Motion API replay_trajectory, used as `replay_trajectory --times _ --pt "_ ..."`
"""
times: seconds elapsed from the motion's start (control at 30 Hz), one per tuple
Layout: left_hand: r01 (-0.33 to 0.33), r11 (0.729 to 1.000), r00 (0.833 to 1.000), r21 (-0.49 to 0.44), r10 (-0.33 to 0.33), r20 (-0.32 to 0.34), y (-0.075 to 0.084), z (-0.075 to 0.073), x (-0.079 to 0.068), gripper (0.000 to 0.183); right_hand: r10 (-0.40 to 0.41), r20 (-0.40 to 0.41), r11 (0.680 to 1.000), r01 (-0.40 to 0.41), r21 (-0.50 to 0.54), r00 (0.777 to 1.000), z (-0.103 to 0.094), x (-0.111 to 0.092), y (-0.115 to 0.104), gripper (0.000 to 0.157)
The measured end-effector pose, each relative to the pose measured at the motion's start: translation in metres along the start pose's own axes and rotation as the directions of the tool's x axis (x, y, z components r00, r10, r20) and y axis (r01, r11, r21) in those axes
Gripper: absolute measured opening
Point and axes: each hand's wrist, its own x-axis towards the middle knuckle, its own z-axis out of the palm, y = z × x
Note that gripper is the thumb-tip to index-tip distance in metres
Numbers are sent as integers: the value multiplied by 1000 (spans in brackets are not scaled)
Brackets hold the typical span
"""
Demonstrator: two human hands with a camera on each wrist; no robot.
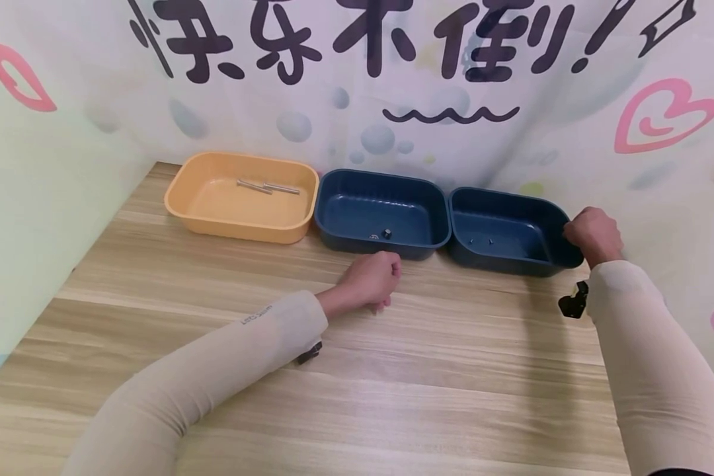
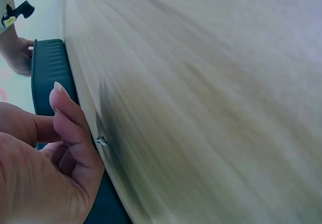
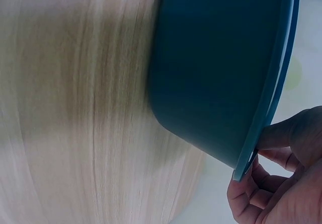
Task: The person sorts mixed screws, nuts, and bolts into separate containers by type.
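My right hand (image 1: pixel 595 233) pinches the rim of the right-hand navy plastic bin (image 3: pixel 216 73) at its right end. Two tiny screws lie inside that bin. My left hand (image 1: pixel 369 279), fingers bent, is just in front of the middle navy bin (image 1: pixel 387 246). Beside its fingers in the left wrist view is a small shiny metal piece (image 2: pixel 101 141); whether the hand holds it or it lies on the table, I cannot tell. A nut (image 1: pixel 387 233) and another small metal part (image 1: pixel 373 237) lie in the middle bin.
At the left of the row stands an orange bin (image 1: pixel 238 228) with two long bolts (image 1: pixel 281 189) in it. All three bins stand on the wood-grain table (image 1: pixel 428 370), along a printed wall cloth (image 1: pixel 327 99).
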Motion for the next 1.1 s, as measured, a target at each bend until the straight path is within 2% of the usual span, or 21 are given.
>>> replay_trajectory --times 0.23,0.37,0.6,0.97,1.1 --pt "-27 1000 1000 14 26 8 9 1 -3 10 -18 -8 1000 18 -3 1000 0 -2 1 30" --pt "-41 999 999 -15 41 18 17 1 -3 9 -18 -9 1000 18 -12 1000 0 -1 2 29" --pt "-133 990 991 -45 133 5 40 0 -1 12 1 -2 1000 -1 -6 1000 1 1 2 34" --pt "-204 977 978 -62 202 -44 73 -14 4 12 10 4 1000 -9 -7 1000 2 1 -1 35" --pt "-196 979 980 -63 194 -34 81 -18 7 11 12 -1 1000 -12 -11 1000 2 0 0 33"
